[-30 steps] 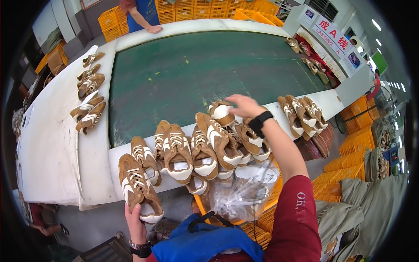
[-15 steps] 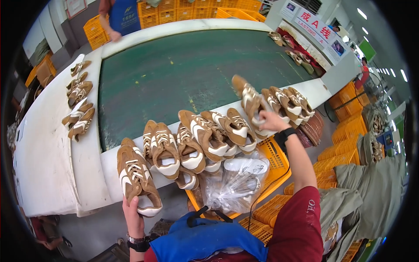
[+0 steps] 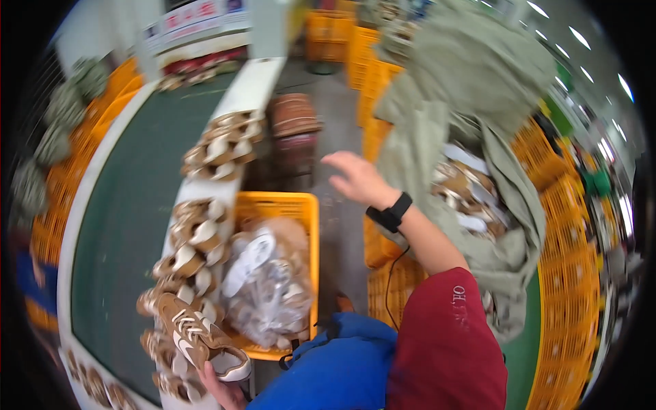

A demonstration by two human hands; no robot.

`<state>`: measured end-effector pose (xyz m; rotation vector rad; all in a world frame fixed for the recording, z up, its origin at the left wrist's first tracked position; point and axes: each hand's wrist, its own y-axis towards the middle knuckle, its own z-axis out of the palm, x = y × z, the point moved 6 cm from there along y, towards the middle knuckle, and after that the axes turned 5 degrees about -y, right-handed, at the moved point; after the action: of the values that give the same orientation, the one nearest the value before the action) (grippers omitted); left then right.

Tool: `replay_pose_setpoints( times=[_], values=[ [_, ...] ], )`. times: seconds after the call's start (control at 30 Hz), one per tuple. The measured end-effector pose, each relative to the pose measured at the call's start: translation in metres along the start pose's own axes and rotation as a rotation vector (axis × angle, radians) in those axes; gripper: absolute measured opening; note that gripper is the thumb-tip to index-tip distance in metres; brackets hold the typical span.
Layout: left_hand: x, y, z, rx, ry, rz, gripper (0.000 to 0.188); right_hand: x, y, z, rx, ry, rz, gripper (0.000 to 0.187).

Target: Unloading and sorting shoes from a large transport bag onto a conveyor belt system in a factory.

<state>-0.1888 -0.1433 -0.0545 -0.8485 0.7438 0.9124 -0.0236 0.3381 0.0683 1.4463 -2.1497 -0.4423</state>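
My left hand (image 3: 222,389) is closed on the heel end of a brown sneaker (image 3: 195,335) with white laces and white side stripes. The toe points away, up over the row of similar sneakers (image 3: 198,225) along the white edge of the work line. Out over the floor gap, my right hand (image 3: 359,179) is raised with thumb and fingers apart and nothing in it. Below and left of it stands a yellow crate (image 3: 313,225) with a clear plastic bag (image 3: 266,301) and pale shoe-sole shapes inside.
A green conveyor belt (image 3: 137,205) runs at left. Grey-green cloth (image 3: 471,61) drapes crates at right, with more shoes (image 3: 468,191) in its opening. Stacked yellow crates (image 3: 567,307) line the far right. Brown stacked baskets (image 3: 294,116) stand beyond the row.
The view has swung right. My right hand has let go of a sneaker at the row and moved away, toward the draped crates. My left hand still holds its sneaker.
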Motion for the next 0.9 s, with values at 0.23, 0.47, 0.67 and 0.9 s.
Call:
replay_pose_setpoints(
  times=[0.23, 0.47, 0.67, 0.9],
  values=[
    [0.041, 0.008, 0.138, 0.355, 0.057, -0.065, 0.037, -0.145, -0.241, -0.099, 0.289, -0.234, 1.074, 0.044],
    [0.068, -0.023, 0.251, 0.61, 0.116, -0.066, 0.052, -0.191, -0.256, -0.12, 0.435, -0.149, 0.736, 0.034],
    [0.086, -0.043, 0.292, 0.636, 0.173, -0.1, 0.052, -0.273, -0.201, -0.116, 0.428, -0.463, 0.785, 0.055],
    [0.097, -0.045, 0.306, 0.658, 0.192, -0.098, 0.048, -0.297, -0.2, -0.063, 0.443, -0.639, 0.711, 0.053]
  ],
)
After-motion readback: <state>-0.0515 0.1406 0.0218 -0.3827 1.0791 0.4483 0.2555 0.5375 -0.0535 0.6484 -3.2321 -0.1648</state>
